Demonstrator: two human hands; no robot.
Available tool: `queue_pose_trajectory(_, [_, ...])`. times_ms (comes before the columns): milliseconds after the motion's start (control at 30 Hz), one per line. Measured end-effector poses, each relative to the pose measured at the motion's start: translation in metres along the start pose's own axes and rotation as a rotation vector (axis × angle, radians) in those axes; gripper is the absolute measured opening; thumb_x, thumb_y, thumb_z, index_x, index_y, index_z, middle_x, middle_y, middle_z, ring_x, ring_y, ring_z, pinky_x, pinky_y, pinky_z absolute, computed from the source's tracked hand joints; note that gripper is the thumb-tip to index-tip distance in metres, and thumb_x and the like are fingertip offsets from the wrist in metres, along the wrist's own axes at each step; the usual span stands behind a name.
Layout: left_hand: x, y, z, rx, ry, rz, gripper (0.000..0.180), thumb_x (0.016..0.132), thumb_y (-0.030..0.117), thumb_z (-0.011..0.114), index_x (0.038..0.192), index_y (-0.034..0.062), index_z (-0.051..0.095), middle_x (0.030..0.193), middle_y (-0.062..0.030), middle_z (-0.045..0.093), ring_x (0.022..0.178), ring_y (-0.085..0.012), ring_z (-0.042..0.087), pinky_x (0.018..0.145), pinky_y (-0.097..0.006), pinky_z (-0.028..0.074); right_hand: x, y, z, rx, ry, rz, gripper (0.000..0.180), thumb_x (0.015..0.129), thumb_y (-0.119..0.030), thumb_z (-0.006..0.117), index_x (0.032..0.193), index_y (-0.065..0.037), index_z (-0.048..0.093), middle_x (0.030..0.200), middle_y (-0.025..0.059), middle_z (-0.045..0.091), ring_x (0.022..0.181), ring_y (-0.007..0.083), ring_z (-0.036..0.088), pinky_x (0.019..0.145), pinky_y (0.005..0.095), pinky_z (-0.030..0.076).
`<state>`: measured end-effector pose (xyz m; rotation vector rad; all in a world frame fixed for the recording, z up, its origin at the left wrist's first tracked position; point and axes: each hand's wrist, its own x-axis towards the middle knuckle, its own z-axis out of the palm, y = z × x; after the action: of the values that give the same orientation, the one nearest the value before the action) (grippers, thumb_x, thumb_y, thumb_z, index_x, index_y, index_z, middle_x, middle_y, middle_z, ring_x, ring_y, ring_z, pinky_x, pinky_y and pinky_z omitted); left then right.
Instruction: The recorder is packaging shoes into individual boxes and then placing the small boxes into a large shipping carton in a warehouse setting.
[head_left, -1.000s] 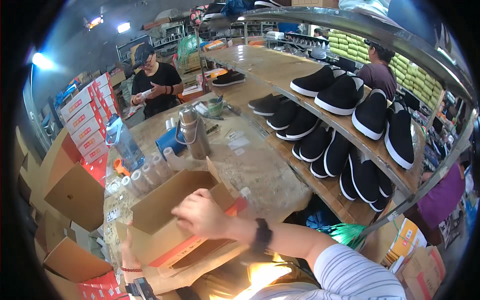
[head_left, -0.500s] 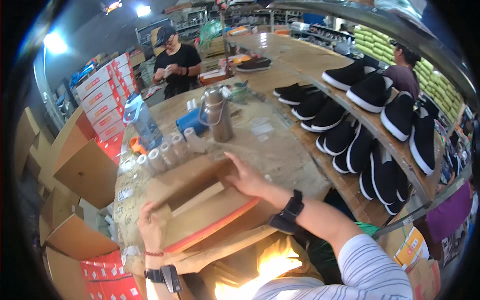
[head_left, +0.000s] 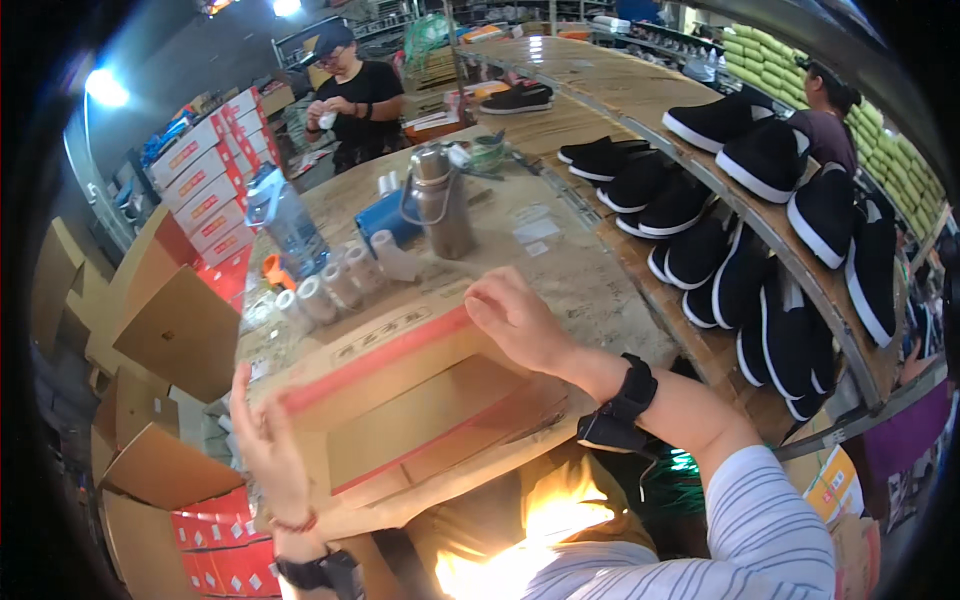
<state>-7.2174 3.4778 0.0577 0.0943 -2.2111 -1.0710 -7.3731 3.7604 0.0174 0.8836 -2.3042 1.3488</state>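
Note:
On the table in front of me stands a brown cardboard box point(head_left: 430, 405), its top open and its inside showing, with red bands along its edges. Printed marks run along its far outer panel. My left hand point(head_left: 268, 450) is at the box's left end, fingers stretched out and slightly blurred. My right hand point(head_left: 520, 322) is at the far right corner, its fingers curled together against the rim. Part of that corner is hidden behind the hand.
Beyond the box are several white rolls point(head_left: 345, 280), a blue roll point(head_left: 390, 222), a metal flask point(head_left: 437, 205) and a water bottle point(head_left: 288, 222). Black shoes point(head_left: 765, 160) fill the rack at right. Open cartons point(head_left: 175, 330) stand at left. A person point(head_left: 355, 105) works across the table.
The box has turned so its opening faces up wider and its inside shows. My left hand's fingers have straightened from a grip. My right hand has curled at the far rim.

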Motion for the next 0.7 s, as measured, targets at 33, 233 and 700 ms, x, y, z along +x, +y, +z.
queue_pose_trajectory(33, [0.003,0.01,-0.007,-0.32,-0.07,-0.199,0.062,0.081,0.016,0.063,0.136,0.0049,0.037,0.142,-0.014,0.032,0.104,-0.0214,0.054,0.087,-0.032,0.046,0.0,0.001,-0.006,0.129,0.026,-0.052,0.029,0.089,-0.032,0.057,0.1,-0.005,0.056,0.104,0.0127,0.049,0.086,0.0283,0.058,0.077,0.039,0.046])
queue_pose_trajectory(233, [-0.035,-0.023,0.065,0.89,-0.379,-0.037,0.062,0.081,0.031,0.057,0.138,0.0144,0.038,0.145,-0.0169,0.027,0.135,-0.0327,0.023,0.108,-0.057,0.01,0.006,0.09,-0.034,-0.361,-0.08,0.101,0.039,0.089,-0.042,0.049,0.086,-0.008,0.067,0.108,0.0128,0.055,0.093,0.03,0.056,0.08,0.0451,0.041])
queue_pose_trajectory(700, [-0.024,-0.007,0.069,0.906,-0.344,-0.066,0.059,0.074,0.034,0.062,0.127,0.0124,0.049,0.133,-0.0174,0.039,0.127,-0.0349,0.032,0.105,-0.056,0.018,0.088,0.266,-0.226,-0.844,0.11,0.885,0.096,0.065,-0.057,0.069,0.14,-0.013,0.028,0.136,0.0173,0.044,0.125,0.0355,0.041,0.102,0.0555,0.026])
